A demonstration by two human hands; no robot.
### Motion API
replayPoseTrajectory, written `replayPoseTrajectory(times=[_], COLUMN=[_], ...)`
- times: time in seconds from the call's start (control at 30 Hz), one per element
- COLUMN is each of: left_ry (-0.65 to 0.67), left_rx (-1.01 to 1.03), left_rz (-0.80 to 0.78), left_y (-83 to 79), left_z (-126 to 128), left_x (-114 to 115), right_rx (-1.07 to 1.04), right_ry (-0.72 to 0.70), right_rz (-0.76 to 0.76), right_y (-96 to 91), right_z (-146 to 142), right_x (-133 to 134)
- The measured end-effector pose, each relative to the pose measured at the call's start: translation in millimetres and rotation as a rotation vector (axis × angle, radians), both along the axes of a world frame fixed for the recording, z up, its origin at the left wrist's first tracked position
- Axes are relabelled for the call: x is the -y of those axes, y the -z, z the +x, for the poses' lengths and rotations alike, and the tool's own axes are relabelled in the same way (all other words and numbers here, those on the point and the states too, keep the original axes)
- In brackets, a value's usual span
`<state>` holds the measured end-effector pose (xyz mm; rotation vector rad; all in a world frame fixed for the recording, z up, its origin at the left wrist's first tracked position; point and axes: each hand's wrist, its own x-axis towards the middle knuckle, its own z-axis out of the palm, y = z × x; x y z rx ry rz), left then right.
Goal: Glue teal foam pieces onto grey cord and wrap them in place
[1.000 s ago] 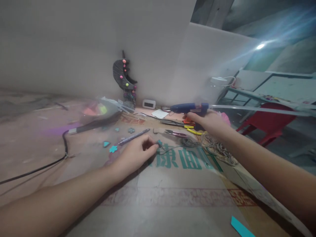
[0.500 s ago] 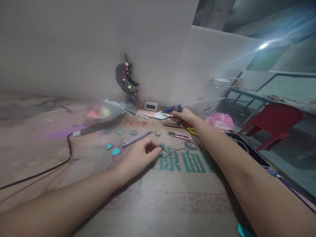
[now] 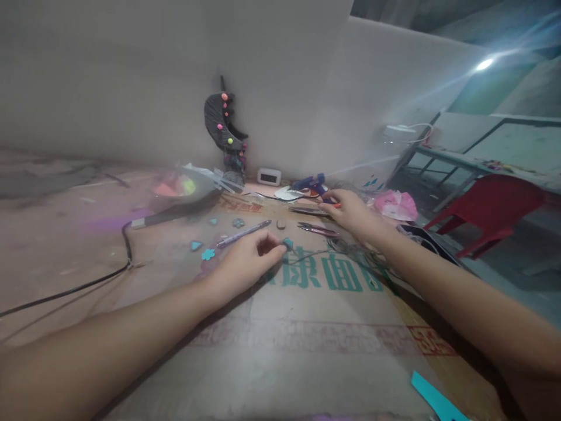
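Between the thumb and fingers of my left hand (image 3: 254, 257) is a small teal piece (image 3: 287, 243), held just above the cardboard (image 3: 284, 327). A thin grey cord (image 3: 311, 255) runs right from it to a loose coil. My right hand (image 3: 350, 213) reaches to the back right, its fingers closed at the orange handle of metal scissors (image 3: 304, 210); the hand partly hides the handle. Just behind these fingers lies a blue glue gun (image 3: 307, 182) on a white card (image 3: 284, 193). Pink thread snips (image 3: 318, 229) and a pen (image 3: 244, 233) lie between the hands.
Teal flower (image 3: 208, 254) and heart (image 3: 196, 245) cutouts lie left. A black cable (image 3: 79, 290) crosses the left side. At the wall are a small clock (image 3: 269, 176) and a dark crescent ornament (image 3: 217, 126). A pink bag (image 3: 397, 205) sits right; a red chair (image 3: 491, 207) stands beyond.
My right hand has moved from the glue gun's handle to the scissors' handle, to the right and nearer me. The left hand keeps its pinch. The view has tilted slightly down.
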<state>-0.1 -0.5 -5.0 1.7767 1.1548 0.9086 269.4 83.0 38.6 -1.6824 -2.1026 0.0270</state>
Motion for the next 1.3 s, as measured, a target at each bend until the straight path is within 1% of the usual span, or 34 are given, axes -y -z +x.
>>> replayPoseTrajectory(times=[0.03, 0.07, 0.17, 0.23, 0.33, 0.4, 0.43, 0.53, 0.6, 0.63, 0.7, 0.77, 0.83, 1.0, 1.1, 1.23, 1.3], left_ry=[0.003, 0.007, 0.011, 0.0, -0.006, -0.004, -0.004, -0.003, 0.004, 0.007, 0.011, 0.013, 0.016, 0.021, 0.035, 0.047, 0.05], left_rx=[-0.002, 0.001, 0.01, 0.009, 0.026, 0.037, 0.033, 0.014, 0.014, 0.016, 0.014, 0.01, 0.004, 0.002, 0.014, 0.023, 0.038], left_rz=[-0.007, -0.012, -0.021, -0.013, 0.012, 0.018, 0.015, 0.011, 0.02, 0.025, 0.028, 0.026, 0.027, 0.024, 0.017, 0.018, 0.018], left_y=[-0.7, -1.3, -2.2, -1.7, -0.3, 0.2, 0.3, 1.2, 2.8, 3.9, 5.7, 6.4, 5.8, 2.3, 0.8, 0.6, 1.3], left_z=[0, 0, 0, 0, 1, 1, 1, 0, -1, -1, -2, -2, -2, -1, -1, 0, 0], left_x=[0, 1, 1, 1, -1, -1, -1, -2, -2, -2, -3, -4, -4, -3, -2, -3, -3], right_rx=[-0.067, -0.139, -0.311, -0.442, -0.622, -0.587, -0.512, -0.215, -0.076, -0.03, 0.033, 0.061, 0.042, -0.081, -0.095, -0.043, -0.058], right_ry=[-0.049, -0.112, -0.296, -0.38, -0.415, -0.429, -0.444, -0.494, -0.525, -0.544, -0.577, -0.59, -0.593, -0.59, -0.595, -0.607, -0.591], right_rz=[0.033, -0.006, -0.215, -0.302, -0.352, -0.274, -0.187, 0.171, 0.361, 0.429, 0.511, 0.527, 0.508, 0.398, 0.356, 0.373, 0.399], right_y=[1.1, 2.9, 12.0, 20.3, 30.9, 34.2, 34.5, 32.0, 29.3, 28.0, 26.0, 25.0, 25.2, 30.0, 33.6, 37.6, 39.1], right_z=[-8, -16, -42, -55, -64, -63, -61, -54, -50, -49, -48, -49, -52, -59, -60, -60, -59], right_x=[15, 30, 67, 82, 91, 90, 89, 84, 81, 80, 79, 80, 82, 85, 86, 87, 88])
